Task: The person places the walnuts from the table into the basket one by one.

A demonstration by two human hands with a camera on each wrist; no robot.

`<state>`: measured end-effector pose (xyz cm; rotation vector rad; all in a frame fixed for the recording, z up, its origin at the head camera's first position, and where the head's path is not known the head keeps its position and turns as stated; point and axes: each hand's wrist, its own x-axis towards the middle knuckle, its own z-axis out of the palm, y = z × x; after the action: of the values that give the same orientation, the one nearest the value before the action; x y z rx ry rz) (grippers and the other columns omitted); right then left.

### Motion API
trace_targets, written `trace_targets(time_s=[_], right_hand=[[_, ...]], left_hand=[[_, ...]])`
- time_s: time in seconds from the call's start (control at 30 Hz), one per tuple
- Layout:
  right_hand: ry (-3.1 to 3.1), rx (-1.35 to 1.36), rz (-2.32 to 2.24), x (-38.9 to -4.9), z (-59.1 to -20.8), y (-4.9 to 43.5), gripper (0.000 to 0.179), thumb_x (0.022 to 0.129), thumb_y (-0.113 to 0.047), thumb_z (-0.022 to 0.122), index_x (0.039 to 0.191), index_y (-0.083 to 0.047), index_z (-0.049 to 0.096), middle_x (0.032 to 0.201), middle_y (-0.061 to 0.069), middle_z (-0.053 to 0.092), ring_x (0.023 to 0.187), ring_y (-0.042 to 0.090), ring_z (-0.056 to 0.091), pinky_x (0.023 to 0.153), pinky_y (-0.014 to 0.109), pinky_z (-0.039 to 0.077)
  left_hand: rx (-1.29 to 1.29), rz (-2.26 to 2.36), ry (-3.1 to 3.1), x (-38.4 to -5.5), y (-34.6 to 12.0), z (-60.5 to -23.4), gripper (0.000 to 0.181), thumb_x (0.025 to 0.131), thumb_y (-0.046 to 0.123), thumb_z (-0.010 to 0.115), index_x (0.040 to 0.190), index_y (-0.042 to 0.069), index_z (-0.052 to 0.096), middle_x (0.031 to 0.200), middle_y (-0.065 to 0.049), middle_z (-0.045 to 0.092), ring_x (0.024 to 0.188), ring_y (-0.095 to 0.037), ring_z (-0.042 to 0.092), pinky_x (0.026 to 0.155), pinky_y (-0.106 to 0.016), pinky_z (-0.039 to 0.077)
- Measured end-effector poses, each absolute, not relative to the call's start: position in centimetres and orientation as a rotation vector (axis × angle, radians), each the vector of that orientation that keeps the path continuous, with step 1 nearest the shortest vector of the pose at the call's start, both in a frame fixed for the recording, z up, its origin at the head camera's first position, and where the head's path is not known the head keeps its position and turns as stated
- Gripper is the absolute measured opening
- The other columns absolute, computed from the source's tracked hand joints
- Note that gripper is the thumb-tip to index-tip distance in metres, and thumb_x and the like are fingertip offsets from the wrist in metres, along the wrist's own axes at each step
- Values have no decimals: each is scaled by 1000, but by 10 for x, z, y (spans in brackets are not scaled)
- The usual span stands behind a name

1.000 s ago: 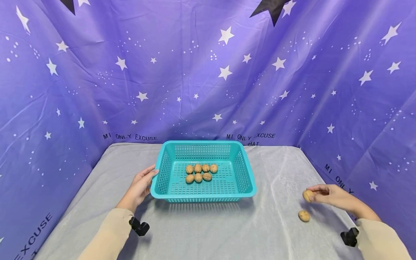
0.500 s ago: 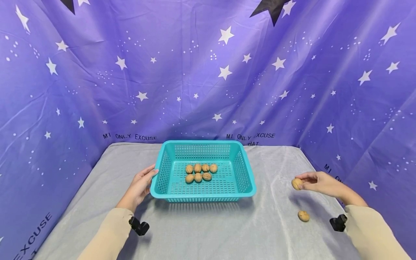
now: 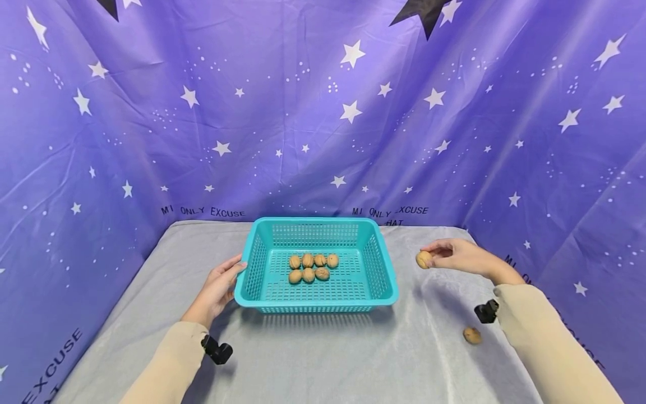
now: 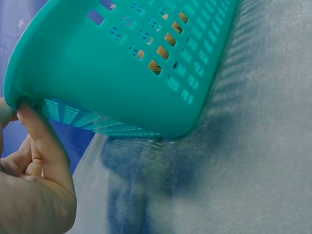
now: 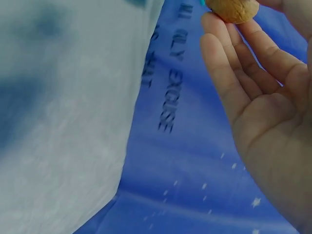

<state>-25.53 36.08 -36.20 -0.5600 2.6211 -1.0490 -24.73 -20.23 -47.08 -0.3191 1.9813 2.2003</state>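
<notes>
A turquoise plastic basket (image 3: pixel 323 303) with slotted walls stands in the middle of the table. Two rows of walnuts (image 3: pixel 308 261) lie on its floor. My left hand (image 3: pixel 216 292) grips the basket's left rim; in the left wrist view the thumb and fingers pinch that rim (image 4: pixel 14 87). To the right of the basket, above the cloth, my right hand (image 3: pixel 461 257) holds a walnut (image 3: pixel 423 259) between thumb and fingertips. The right wrist view shows the same walnut (image 5: pixel 235 9) at the top edge, partly cut off. Another walnut (image 3: pixel 472 335) lies on the cloth at the right.
A grey cloth (image 3: pixel 323 359) covers the table. Purple star-printed curtains (image 3: pixel 303 112) rise behind the table and along both sides. A small black wrist camera (image 3: pixel 487 311) sits at the right sleeve, another camera (image 3: pixel 217 350) at the left.
My right hand has carried its walnut leftward and away from me, toward the basket. The left hand and the basket have stayed in place, as has the walnut on the cloth.
</notes>
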Motion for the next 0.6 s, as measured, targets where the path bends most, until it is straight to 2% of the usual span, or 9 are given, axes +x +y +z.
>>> trace_targets(time_s=[0.2, 0.43, 0.6], right_hand=[[2636, -636, -1018, -272, -351, 327, 45, 92, -19, 74, 130, 4, 64, 116, 12, 70, 106, 26, 65, 85, 31, 55], [2592, -714, -987, -292, -341, 288, 46, 91, -20, 75, 128, 5, 63, 114, 11, 70, 107, 28, 65, 90, 38, 56], [2592, -727, -927, -306, -340, 267, 46, 90, -22, 75, 128, 1, 65, 115, 9, 70, 110, 27, 64, 95, 42, 53]], left_hand=[[-323, 2201, 1976, -248, -202, -471, 61, 100, 30, 65, 154, 14, 41, 117, -1, 64, 90, -12, 69, 66, -27, 59], [-336, 2199, 1980, -249, -202, -471, 62, 100, 32, 65, 154, 15, 41, 126, -7, 60, 91, -13, 68, 67, -28, 59], [-331, 2192, 1988, -248, -202, -470, 62, 99, 33, 66, 154, 16, 41, 130, -9, 58, 92, -13, 68, 67, -27, 59]])
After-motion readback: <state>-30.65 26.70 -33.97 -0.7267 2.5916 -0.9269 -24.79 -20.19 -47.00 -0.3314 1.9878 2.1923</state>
